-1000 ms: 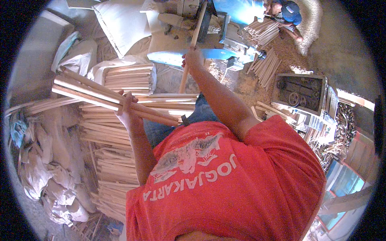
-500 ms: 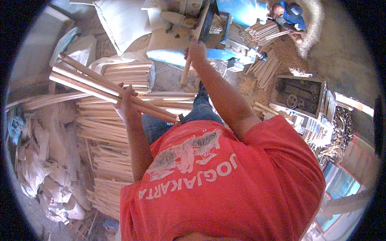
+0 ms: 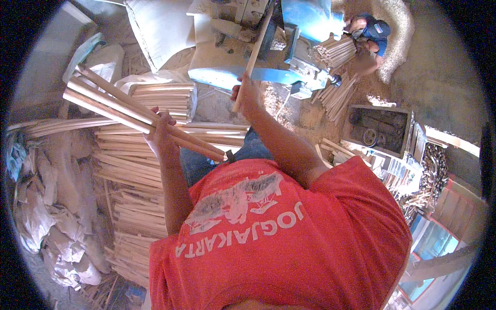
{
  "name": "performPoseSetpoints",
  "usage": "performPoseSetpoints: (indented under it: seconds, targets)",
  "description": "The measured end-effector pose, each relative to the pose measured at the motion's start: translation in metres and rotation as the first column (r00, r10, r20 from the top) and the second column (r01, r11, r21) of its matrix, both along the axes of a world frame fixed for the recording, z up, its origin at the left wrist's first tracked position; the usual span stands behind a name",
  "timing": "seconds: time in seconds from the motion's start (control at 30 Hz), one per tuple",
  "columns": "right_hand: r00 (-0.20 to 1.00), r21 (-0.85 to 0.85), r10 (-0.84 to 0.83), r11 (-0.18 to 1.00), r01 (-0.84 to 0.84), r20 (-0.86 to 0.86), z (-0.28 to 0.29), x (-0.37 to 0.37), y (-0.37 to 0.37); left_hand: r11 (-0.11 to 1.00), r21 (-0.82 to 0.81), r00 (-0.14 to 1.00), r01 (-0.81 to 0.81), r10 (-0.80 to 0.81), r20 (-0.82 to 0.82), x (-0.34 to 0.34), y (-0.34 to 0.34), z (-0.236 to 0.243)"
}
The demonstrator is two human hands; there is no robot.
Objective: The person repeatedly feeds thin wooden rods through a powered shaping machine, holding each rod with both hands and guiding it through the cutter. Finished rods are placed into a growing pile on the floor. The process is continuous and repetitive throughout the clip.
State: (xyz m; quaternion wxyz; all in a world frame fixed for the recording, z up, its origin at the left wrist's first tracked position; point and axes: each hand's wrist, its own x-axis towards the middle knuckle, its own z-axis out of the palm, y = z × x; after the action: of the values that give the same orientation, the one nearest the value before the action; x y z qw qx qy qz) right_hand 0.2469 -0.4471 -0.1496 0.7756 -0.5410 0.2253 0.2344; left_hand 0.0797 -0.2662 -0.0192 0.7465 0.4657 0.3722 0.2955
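Several long wooden rods (image 3: 103, 103) lie slanted in my left hand (image 3: 161, 132), whose fingers are wrapped round them at waist level. My right hand (image 3: 247, 95) grips a single rod (image 3: 253, 54) near its lower end. That rod points away from me over the dusty blue machine (image 3: 218, 76), beside a dark slot at its top; whether it touches the machine I cannot tell. Below both hands lies a large stack of rods (image 3: 124, 188), and another bundle in white sheeting (image 3: 160, 101) sits between me and the machine.
At the upper right a person in a dark cap (image 3: 374, 36) bends beside rod bundles (image 3: 335, 51) and wood shavings (image 3: 395, 62). A machine box with wheels (image 3: 377, 129) stands at right. Pale sacks (image 3: 39, 206) pile at left; a large white sack (image 3: 157, 28) is at top.
My right hand moved forward along its rod, then back toward me, lower than at first. My left hand shifted slightly left with its rods. The other person's arms moved.
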Motion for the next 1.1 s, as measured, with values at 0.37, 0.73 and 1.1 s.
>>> performPoseSetpoints:
  seconds: [0.37, 0.73, 1.1]
  targets:
    - [0.839, -0.425, 0.249, 0.905, -0.024, 0.483, 0.008, -0.013, -0.005, 0.998, -0.021, 0.997, -0.065, 0.066, 0.050, -0.003, -0.003, 0.015]
    - [0.118, -0.982, 0.977, 0.169, 0.086, 0.178, 0.054, -0.022, -0.047, 0.991, 0.032, 0.982, -0.133, 0.127, 0.142, -0.004, -0.016, 0.027]
    - [-0.075, -0.976, 0.996, 0.065, 0.207, 0.051, 0.050, 0.016, -0.060, 0.966, 0.036, 0.954, -0.258, 0.248, 0.165, 0.000, -0.043, 0.026]
